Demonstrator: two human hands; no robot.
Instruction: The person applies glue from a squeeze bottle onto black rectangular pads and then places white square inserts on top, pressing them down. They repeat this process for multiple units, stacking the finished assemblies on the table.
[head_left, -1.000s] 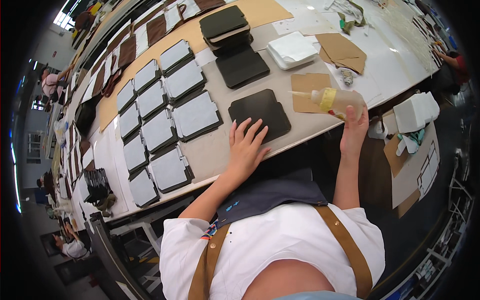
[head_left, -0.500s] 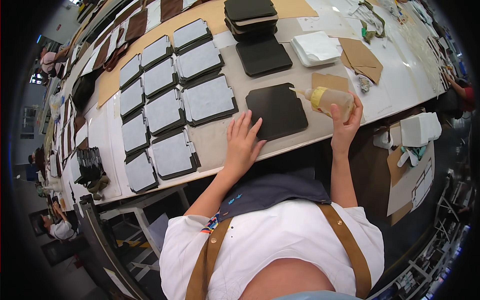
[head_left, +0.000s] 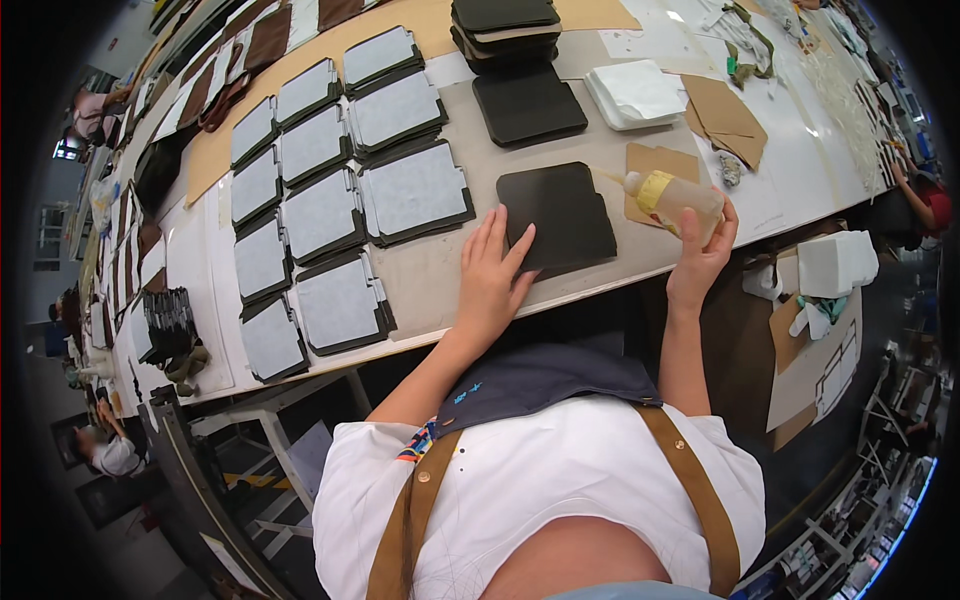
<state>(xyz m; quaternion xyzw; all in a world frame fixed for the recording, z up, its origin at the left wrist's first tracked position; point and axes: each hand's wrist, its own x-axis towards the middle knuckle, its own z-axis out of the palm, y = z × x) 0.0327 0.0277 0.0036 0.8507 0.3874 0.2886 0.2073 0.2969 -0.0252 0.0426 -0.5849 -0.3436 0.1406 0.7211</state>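
A squeeze bottle point(head_left: 675, 203) with a pale tip and a yellow band lies tilted in my right hand point(head_left: 703, 255), its fingers wrapped round the clear body. The tip points left toward a dark, notched flat panel point(head_left: 556, 214) on the work board. With fingers stretched out, my left hand point(head_left: 492, 272) rests against that panel's left edge. Beyond the panel sits another stack of dark panels point(head_left: 528, 105). Rows of panel stacks with pale grey faces point(head_left: 412, 190) lie to the left of my left hand.
A taller pile of dark panels point(head_left: 505, 30) stands at the back. White sheets point(head_left: 636, 92) and brown card pieces point(head_left: 724, 120) are to the right. Below the table at right, a white bundle point(head_left: 838, 262) rests on boards. The table's front edge point(head_left: 620, 282) runs close before me.
My right hand has drawn the bottle to the right, and its tip is now away from the panel's upper right corner. My left hand has shifted slightly right.
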